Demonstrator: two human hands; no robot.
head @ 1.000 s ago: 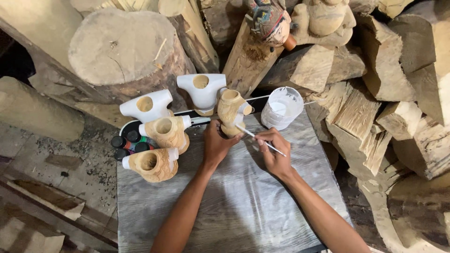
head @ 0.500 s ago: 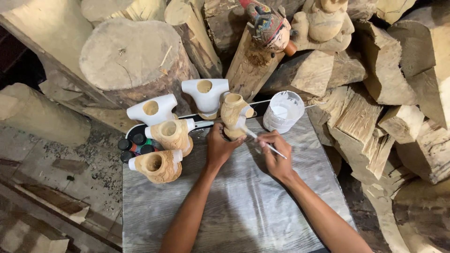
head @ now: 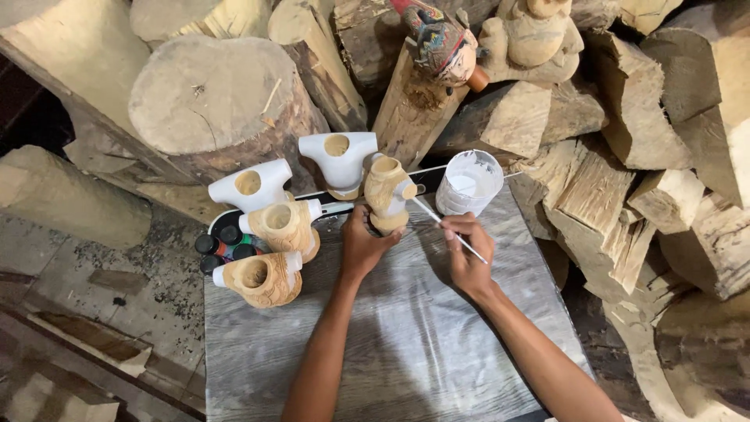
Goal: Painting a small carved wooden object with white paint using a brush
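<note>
My left hand (head: 363, 246) grips the base of an upright carved wooden figure (head: 387, 191), bare wood with some white on it. My right hand (head: 467, 254) pinches a thin paintbrush (head: 441, 225) whose tip points at the figure's right side. A plastic cup of white paint (head: 467, 183) stands just beyond the brush. Left of the held figure sit two white-painted carvings (head: 251, 184) (head: 339, 159) and two unpainted ones (head: 284, 225) (head: 261, 277), all with a round hole on top.
The work lies on a grey wood-grain board (head: 406, 344). Small paint bottles (head: 223, 246) cluster at its left edge. A big log stump (head: 215, 98), split timber (head: 601, 180) and a painted puppet head (head: 441, 43) crowd the back and right.
The view has shifted slightly. Both hands stay on the figure and the brush, with the brush tip still at the figure's side.
</note>
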